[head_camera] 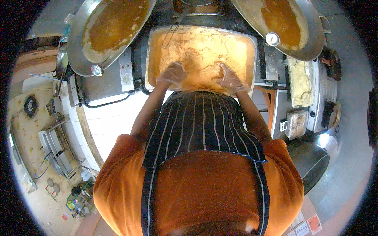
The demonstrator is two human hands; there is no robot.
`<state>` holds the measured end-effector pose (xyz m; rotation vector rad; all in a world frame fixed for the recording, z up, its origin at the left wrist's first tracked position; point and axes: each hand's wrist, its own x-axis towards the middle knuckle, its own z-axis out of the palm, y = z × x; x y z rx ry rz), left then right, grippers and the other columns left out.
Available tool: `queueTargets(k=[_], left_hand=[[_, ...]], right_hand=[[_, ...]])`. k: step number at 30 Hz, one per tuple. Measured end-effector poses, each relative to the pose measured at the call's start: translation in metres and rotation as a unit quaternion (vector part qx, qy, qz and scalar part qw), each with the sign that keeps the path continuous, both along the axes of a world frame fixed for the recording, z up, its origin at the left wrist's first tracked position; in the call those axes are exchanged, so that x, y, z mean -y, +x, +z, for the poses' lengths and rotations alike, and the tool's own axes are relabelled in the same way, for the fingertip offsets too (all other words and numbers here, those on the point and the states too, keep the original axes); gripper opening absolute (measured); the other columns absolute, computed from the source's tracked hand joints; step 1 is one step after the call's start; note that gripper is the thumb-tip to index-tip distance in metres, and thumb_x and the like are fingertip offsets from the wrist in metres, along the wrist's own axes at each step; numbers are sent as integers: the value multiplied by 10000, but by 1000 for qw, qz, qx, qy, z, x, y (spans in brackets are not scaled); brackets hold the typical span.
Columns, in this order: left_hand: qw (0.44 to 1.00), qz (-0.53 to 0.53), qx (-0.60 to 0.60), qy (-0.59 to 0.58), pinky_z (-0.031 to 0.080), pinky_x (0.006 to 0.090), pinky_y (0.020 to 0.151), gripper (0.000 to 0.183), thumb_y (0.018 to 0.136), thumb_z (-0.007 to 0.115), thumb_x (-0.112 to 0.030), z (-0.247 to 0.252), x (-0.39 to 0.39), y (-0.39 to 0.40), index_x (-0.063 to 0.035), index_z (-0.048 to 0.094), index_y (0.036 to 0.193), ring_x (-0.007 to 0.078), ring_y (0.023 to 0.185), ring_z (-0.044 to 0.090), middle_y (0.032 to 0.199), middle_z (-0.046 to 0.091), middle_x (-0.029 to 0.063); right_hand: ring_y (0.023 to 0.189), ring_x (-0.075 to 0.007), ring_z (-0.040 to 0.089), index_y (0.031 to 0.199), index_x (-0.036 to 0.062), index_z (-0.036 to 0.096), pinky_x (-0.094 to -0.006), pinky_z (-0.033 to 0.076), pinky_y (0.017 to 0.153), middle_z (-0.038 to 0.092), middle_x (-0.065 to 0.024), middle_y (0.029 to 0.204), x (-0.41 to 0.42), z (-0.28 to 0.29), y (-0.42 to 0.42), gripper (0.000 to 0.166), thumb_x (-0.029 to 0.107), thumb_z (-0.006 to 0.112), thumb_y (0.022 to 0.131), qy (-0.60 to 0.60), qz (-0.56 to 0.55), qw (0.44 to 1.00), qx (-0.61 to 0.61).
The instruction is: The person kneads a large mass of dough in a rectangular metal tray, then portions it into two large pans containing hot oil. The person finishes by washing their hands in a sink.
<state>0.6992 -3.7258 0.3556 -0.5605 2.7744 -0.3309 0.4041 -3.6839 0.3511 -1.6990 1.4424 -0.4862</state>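
Note:
A wide rectangular tub full of pale orange, flour-like powder stands right in front of me. Thin clear plastic gloves cover both hands. On the tub's left side, my left hand is curled down into the powder, its fingertips hidden. My right hand rests in the powder on the other side, thumb and fingers spread apart, with nothing visible between them. Lumps and furrows mark the powder's surface. A wire handle with a long loop reaches over the tub's far rim.
Two large woks of brown oil, a left one and a right one, flank the tub, each with a dial thermometer. At the right are a tray of pale yellow food, a plastic-covered container, a small timer and a deep metal pan.

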Motion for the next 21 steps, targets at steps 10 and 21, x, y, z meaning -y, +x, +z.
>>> queueTargets(k=[10, 21], left_hand=[[983, 135, -46, -112, 378, 322, 405, 116, 714, 573, -125, -34, -21, -16, -29, 617, 668, 172, 525, 530, 618, 572, 110], [884, 267, -284, 257, 508, 386, 596, 229, 755, 592, -219, 0, -8, -49, 6, 632, 760, 264, 707, 608, 743, 612, 152]], right_hand=[[1004, -230, 640, 1232, -9, 537, -316, 509, 872, 649, -153, 1146, 11, -19, -8, 576, 111, 749, 710, 58, -100, 993, 9], [909, -157, 646, 1102, -52, 639, -288, 525, 852, 678, -117, 1082, 19, 47, -44, 312, 13, 695, 802, 88, -163, 881, 435]])
